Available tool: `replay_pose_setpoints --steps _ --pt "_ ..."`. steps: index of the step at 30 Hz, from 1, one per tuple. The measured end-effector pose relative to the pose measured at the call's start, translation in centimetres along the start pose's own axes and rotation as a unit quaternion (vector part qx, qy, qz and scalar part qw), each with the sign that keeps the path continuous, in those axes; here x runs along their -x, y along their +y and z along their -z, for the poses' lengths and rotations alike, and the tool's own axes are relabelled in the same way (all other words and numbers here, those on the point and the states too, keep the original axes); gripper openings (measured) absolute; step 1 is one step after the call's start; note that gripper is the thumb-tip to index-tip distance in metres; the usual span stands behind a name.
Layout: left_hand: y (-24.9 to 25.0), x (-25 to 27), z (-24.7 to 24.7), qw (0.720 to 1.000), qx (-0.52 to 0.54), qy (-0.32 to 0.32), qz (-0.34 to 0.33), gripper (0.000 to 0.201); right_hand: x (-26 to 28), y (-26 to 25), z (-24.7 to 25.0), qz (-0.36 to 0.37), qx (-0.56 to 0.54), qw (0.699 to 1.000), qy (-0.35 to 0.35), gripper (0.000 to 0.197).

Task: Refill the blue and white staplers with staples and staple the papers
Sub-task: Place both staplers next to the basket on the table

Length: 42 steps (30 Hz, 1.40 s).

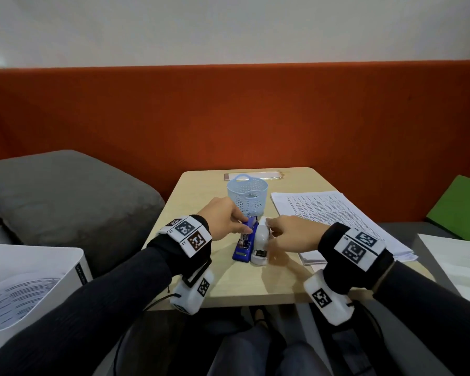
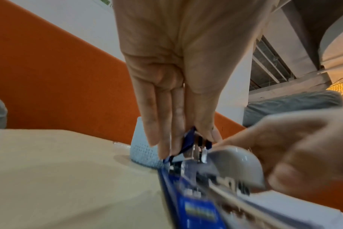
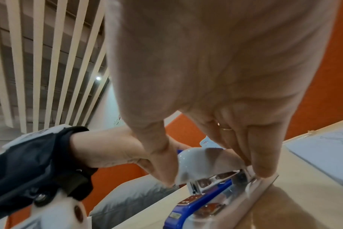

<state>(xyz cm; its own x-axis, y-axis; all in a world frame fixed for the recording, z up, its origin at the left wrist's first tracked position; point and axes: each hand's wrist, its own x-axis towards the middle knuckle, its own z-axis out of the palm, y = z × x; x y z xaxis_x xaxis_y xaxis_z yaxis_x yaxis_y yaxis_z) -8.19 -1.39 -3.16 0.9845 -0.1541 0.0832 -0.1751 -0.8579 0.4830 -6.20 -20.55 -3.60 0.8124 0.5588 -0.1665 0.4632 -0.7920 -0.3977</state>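
I note the table (image 1: 228, 289) carries the papers (image 1: 337, 213) at right (near corner hidden by my wrist). Blue stapler (image 1: 245, 244) and white stapler (image 1: 261, 246) lie side by side, centre. Left hand (image 1: 224, 217) pinches the blue lid; right hand (image 1: 291, 234) grips the white top — staples indiscernible.

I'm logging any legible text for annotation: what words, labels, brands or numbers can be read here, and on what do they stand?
Nothing reads clearly.
Stack of papers: printed lines, too small to read.
Blue stapler: base label, blurred.
White bin: small vertical lettering on its corner, illegible.
Wrist bands: only black-and-white square codes, plus tiny unreadable marks.
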Motion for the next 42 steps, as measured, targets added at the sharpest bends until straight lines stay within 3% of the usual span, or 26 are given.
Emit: replay_pose_setpoints --steps 3,6,8,12,16,24,37,42 --pt "0.6 -0.3 1.7 1.000 0.003 -0.020 0.008 0.029 0.9 -0.2 0.0 0.024 0.000 1.000 0.006 0.073" --pt "0.7 -1.6 3.9 0.998 0.002 0.061 0.013 0.032 1.6 -1.0 -0.6 0.050 0.010 0.997 0.053 0.085" --pt "0.6 -2.7 4.7 0.995 -0.040 0.093 0.011 0.033 1.6 -1.6 -0.9 0.059 0.002 0.995 0.075 0.080" --pt "0.3 -4.7 4.6 0.993 -0.113 0.037 0.010 0.042 1.2 -2.4 -1.3 0.048 -0.020 0.994 0.095 0.074" --pt "-0.3 -6.0 4.1 0.990 -0.137 0.011 0.008 0.033 0.8 -2.5 -1.7 0.067 -0.036 0.987 0.142 0.059" --pt "-2.4 -6.6 4.7 0.986 -0.146 0.050 0.068 0.040 -0.8 -1.8 -2.0 0.048 -0.064 0.981 0.177 0.044" --pt "-7.4 -4.1 7.7 0.985 -0.114 0.039 0.125 0.044 -5.6 -2.9 -0.1 0.024 -0.023 0.992 0.118 0.048" --pt "-8.5 -3.1 8.2 0.984 -0.109 0.042 0.132 0.042 -6.1 -3.5 1.3 0.003 0.050 0.999 -0.003 0.088"
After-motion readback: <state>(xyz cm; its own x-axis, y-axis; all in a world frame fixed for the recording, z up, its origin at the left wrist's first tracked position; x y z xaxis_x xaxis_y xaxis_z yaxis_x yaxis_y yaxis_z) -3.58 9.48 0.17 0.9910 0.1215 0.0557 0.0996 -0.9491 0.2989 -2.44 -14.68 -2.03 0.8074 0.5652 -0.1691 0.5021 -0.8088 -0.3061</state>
